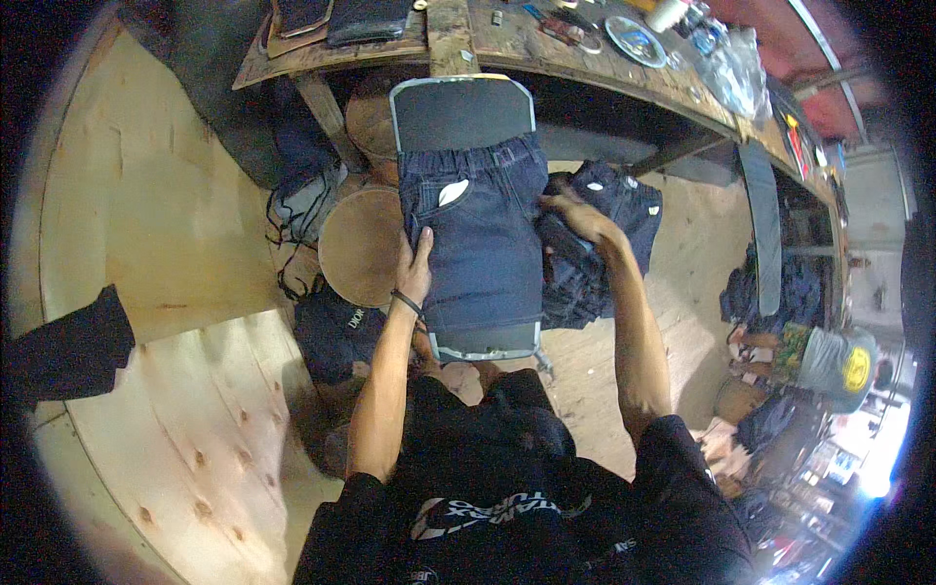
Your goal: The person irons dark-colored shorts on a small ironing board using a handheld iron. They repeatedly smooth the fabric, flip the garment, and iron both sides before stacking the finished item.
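Note:
Dark blue denim shorts (483, 253) are drawn over a long grey board (463, 107), whose ends show beyond the waistband and the leg hem. A white leaf-shaped patch (452, 192) marks the front near the elastic waist. Along the left edge of the shorts, my left hand (413, 265) grips cloth and board, thumb on top. My right hand (582, 216) is beside the right edge, above a pile of dark denim garments (624, 210). Its fingers are blurred and partly lost against the dark cloth, so their hold is unclear.
A worn wooden workbench (575, 58) runs across the far side, carrying a clear plastic bag (736, 78) and a round dish (636, 42). Round wooden stools (361, 244) stand left of the board. More dark garments (331, 331) lie low at left. A plywood sheet (195, 439) is at near left.

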`<state>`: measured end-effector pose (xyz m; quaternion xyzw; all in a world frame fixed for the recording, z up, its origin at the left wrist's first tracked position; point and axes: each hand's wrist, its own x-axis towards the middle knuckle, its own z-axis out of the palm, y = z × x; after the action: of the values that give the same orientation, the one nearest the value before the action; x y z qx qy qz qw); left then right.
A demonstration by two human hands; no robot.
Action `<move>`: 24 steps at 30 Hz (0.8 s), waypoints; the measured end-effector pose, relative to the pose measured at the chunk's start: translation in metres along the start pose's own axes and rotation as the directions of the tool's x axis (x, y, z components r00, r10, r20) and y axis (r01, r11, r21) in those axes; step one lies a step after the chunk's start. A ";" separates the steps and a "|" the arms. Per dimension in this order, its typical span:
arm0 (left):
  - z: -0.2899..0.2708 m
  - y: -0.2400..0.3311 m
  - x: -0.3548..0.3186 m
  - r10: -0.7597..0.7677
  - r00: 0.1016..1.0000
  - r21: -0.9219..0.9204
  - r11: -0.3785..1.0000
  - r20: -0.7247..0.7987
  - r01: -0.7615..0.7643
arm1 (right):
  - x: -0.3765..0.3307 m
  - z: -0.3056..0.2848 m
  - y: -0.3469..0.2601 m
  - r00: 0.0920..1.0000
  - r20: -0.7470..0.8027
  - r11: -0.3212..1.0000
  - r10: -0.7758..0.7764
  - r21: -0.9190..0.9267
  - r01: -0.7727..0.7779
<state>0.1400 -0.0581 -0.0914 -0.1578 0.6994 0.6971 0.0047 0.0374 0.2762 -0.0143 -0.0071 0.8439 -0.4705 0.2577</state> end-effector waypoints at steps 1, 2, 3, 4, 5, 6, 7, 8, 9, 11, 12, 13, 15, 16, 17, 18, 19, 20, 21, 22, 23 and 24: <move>-0.004 -0.021 -0.011 -0.006 1.000 0.022 1.000 -0.004 0.006 | 0.000 0.013 0.003 0.983 0.168 0.989 0.074 0.116 -0.094; -0.006 -0.038 -0.022 0.030 0.999 0.055 0.998 0.027 -0.031 | -0.007 0.025 0.003 0.966 0.206 0.966 0.159 0.170 -0.195; -0.010 -0.048 -0.034 0.065 0.996 0.085 0.994 0.057 -0.070 | -0.021 0.041 0.004 0.925 0.268 0.945 0.268 0.112 -0.306; -0.017 -0.052 -0.060 0.056 0.994 0.216 0.973 0.092 -0.075 | -0.042 0.053 0.004 0.928 0.299 0.966 0.221 0.060 -0.250; -0.027 -0.048 -0.090 0.023 0.989 0.443 0.892 0.144 -0.085 | -0.063 0.063 0.006 0.930 0.327 0.983 0.168 0.011 -0.181; -0.034 -0.037 -0.126 -0.055 0.975 0.668 0.737 0.217 -0.107 | -0.095 0.074 0.009 0.871 0.468 0.988 0.150 -0.053 -0.142; -0.044 -0.021 -0.161 -0.153 0.945 0.770 0.623 0.290 -0.135 | -0.124 0.077 0.015 0.819 0.542 0.981 0.190 -0.141 -0.135; -0.046 -0.002 -0.197 -0.472 0.843 0.136 0.881 0.257 0.452 | -0.160 0.089 0.021 0.770 0.583 0.966 0.259 -0.172 -0.195; -0.050 0.017 -0.220 -0.478 0.775 0.406 0.859 0.414 0.313 | -0.194 0.093 0.029 0.731 0.566 0.925 0.380 -0.236 -0.299; -0.041 0.051 -0.246 -0.496 0.548 0.528 0.842 0.673 0.114 | -0.266 0.098 0.045 0.666 0.584 0.876 0.463 -0.184 -0.447; -0.028 0.063 -0.245 -0.494 0.462 0.534 0.844 0.737 0.050 | -0.298 0.092 0.053 0.741 0.402 0.828 0.537 -0.083 -0.555; -0.009 0.071 -0.235 -0.331 0.388 0.384 0.921 0.860 -0.067 | -0.333 0.085 0.057 0.707 0.323 0.756 0.630 -0.046 -0.653; 0.041 0.079 -0.212 -0.217 0.297 0.276 0.946 0.930 -0.171 | -0.382 0.059 0.062 0.754 0.047 0.737 0.655 0.182 -0.651; 0.070 0.078 -0.195 -0.473 0.191 0.509 0.827 0.860 -0.240 | -0.397 0.042 0.064 0.703 -0.003 0.676 0.711 0.279 -0.682; 0.096 0.084 -0.181 -0.631 0.135 0.634 0.697 0.764 -0.335 | -0.408 0.027 0.064 0.691 -0.141 0.683 0.709 0.382 -0.623; 0.127 0.083 -0.170 -0.424 0.233 0.476 0.841 0.875 -0.257 | -0.403 0.010 0.070 0.550 -0.154 0.556 0.821 0.433 -0.709; 0.156 0.089 -0.157 -0.183 0.321 0.257 0.944 0.929 -0.206 | -0.396 -0.003 0.075 0.556 -0.344 0.653 0.757 0.417 -0.632; 0.180 0.093 -0.145 0.019 0.508 0.138 0.953 0.861 -0.270 | -0.375 -0.017 0.086 0.593 -0.419 0.726 0.688 0.409 -0.553; 0.204 0.099 -0.128 0.072 0.624 0.151 0.943 0.778 -0.296 | -0.348 -0.027 0.098 0.548 -0.501 0.741 0.670 0.398 -0.541; 0.222 0.104 -0.112 0.154 0.669 0.127 0.928 0.727 -0.351 | -0.315 -0.036 0.113 0.588 -0.616 0.849 0.524 0.318 -0.422; 0.236 0.108 -0.098 0.091 0.755 0.230 0.922 0.650 -0.310 | -0.281 -0.044 0.127 0.559 -0.708 0.894 0.430 0.251 -0.370; 0.241 0.110 -0.090 0.051 0.762 0.480 0.749 0.646 -0.457 | -0.246 -0.050 0.137 0.475 -0.779 0.875 0.409 0.187 -0.446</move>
<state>0.1492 0.1942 0.0288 0.1817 0.8631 0.4378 0.1741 0.2602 0.4547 0.0032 0.4094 0.8514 -0.3254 -0.0396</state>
